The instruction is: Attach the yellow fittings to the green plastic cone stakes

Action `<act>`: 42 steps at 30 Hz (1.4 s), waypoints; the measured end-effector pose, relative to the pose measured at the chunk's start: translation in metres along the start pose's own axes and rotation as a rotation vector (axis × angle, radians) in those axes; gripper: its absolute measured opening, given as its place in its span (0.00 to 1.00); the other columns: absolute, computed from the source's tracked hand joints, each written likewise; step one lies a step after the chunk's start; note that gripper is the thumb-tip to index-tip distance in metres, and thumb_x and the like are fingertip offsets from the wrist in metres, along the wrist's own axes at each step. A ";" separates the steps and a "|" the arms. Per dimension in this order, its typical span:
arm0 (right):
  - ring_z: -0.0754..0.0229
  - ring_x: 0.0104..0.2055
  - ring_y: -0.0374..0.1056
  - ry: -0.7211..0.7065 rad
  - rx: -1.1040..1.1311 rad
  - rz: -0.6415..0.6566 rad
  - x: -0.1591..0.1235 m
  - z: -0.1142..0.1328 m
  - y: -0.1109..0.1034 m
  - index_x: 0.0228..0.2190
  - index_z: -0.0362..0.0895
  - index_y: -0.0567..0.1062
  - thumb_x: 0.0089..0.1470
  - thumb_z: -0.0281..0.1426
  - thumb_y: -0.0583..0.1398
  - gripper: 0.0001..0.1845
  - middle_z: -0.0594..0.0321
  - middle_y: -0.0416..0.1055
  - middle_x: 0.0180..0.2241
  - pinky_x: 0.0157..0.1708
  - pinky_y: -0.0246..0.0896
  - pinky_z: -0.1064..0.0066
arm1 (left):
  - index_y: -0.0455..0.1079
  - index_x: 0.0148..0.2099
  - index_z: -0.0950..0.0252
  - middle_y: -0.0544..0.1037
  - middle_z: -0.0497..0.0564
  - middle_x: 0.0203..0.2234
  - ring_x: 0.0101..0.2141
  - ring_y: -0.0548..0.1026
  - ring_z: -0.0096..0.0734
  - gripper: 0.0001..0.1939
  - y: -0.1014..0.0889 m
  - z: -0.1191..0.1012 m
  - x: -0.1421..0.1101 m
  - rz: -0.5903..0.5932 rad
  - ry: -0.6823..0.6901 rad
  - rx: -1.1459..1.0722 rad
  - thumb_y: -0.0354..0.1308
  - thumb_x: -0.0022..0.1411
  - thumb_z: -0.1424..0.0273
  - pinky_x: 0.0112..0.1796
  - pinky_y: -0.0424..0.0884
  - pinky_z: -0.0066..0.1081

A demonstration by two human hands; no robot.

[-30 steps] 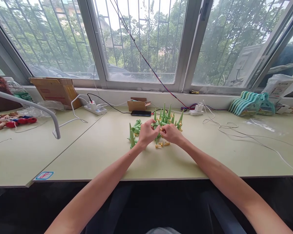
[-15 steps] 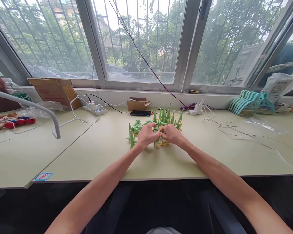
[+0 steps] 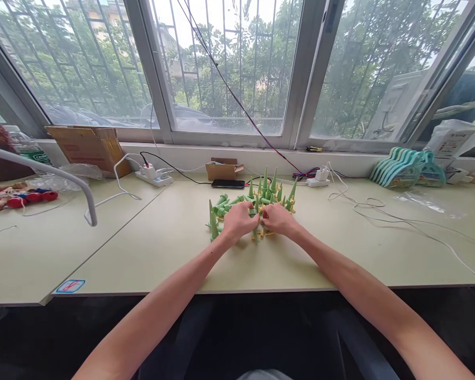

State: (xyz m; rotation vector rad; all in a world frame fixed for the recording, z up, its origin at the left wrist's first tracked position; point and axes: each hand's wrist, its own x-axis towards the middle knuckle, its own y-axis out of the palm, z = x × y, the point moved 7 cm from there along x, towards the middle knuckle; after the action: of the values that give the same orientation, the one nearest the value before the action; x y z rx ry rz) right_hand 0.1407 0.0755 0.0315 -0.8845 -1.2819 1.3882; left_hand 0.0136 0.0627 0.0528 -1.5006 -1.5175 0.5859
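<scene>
A heap of green plastic cones (image 3: 221, 203) and small yellow pieces (image 3: 258, 235) lies on the pale green table (image 3: 174, 248). Several cones (image 3: 266, 182) stand upright behind the heap. My left hand (image 3: 237, 221) is curled around a green cone whose tip sticks out to the right. My right hand (image 3: 277, 219) meets it fingertip to fingertip, pinched on a small piece that its fingers mostly hide. Both hands hover just above the heap.
A black phone (image 3: 228, 183) and a small cardboard box (image 3: 222, 169) lie behind the heap. A power strip (image 3: 154, 177) with cables sits at the left, a white lamp arm (image 3: 55, 177) further left, teal hangers (image 3: 406, 168) at the right. White cables (image 3: 380, 208) trail across the table.
Both hands have sunk slightly toward the heap and closed tighter together. The green cone in my left hand has turned more level.
</scene>
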 end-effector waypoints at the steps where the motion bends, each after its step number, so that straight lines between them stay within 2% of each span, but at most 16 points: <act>1: 0.57 0.36 0.71 0.001 -0.001 0.004 0.000 0.000 0.000 0.32 0.41 0.79 0.54 0.30 0.57 0.11 0.54 0.75 0.33 0.29 0.54 0.72 | 0.73 0.41 0.60 0.80 0.52 0.34 0.39 0.76 0.39 0.13 0.000 0.000 0.000 -0.001 0.000 0.001 0.56 0.55 0.61 0.31 0.63 0.31; 11: 0.57 0.37 0.71 -0.005 0.008 -0.003 0.000 0.001 0.000 0.31 0.42 0.78 0.54 0.28 0.56 0.09 0.55 0.75 0.33 0.28 0.52 0.72 | 0.72 0.39 0.60 0.79 0.51 0.33 0.40 0.76 0.40 0.13 0.000 -0.001 0.001 -0.011 0.006 0.022 0.58 0.55 0.59 0.33 0.65 0.31; 25: 0.54 0.44 0.70 0.015 0.049 -0.060 -0.005 0.001 -0.012 0.40 0.43 0.77 0.55 0.26 0.56 0.13 0.53 0.76 0.38 0.32 0.54 0.72 | 0.69 0.36 0.60 0.79 0.51 0.32 0.36 0.76 0.39 0.14 -0.005 -0.004 -0.001 -0.061 0.017 0.012 0.56 0.56 0.55 0.29 0.62 0.31; 33: 0.59 0.38 0.69 0.010 0.058 -0.051 -0.008 0.001 -0.019 0.38 0.44 0.79 0.54 0.23 0.54 0.15 0.56 0.76 0.35 0.29 0.51 0.73 | 0.70 0.33 0.60 0.77 0.50 0.27 0.35 0.75 0.38 0.16 -0.008 -0.006 -0.003 -0.119 0.034 -0.022 0.54 0.59 0.52 0.29 0.62 0.31; 42: 0.58 0.37 0.69 0.015 0.010 -0.025 -0.007 -0.001 -0.019 0.34 0.44 0.78 0.54 0.28 0.57 0.09 0.57 0.75 0.32 0.29 0.52 0.73 | 0.72 0.36 0.60 0.78 0.52 0.29 0.34 0.75 0.38 0.15 -0.007 -0.005 -0.002 -0.115 0.035 -0.022 0.55 0.60 0.54 0.32 0.65 0.31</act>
State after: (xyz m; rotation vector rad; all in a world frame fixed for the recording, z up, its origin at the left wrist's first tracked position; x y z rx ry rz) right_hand 0.1472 0.0674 0.0494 -0.8672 -1.2698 1.3653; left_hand 0.0139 0.0585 0.0602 -1.4216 -1.5764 0.4749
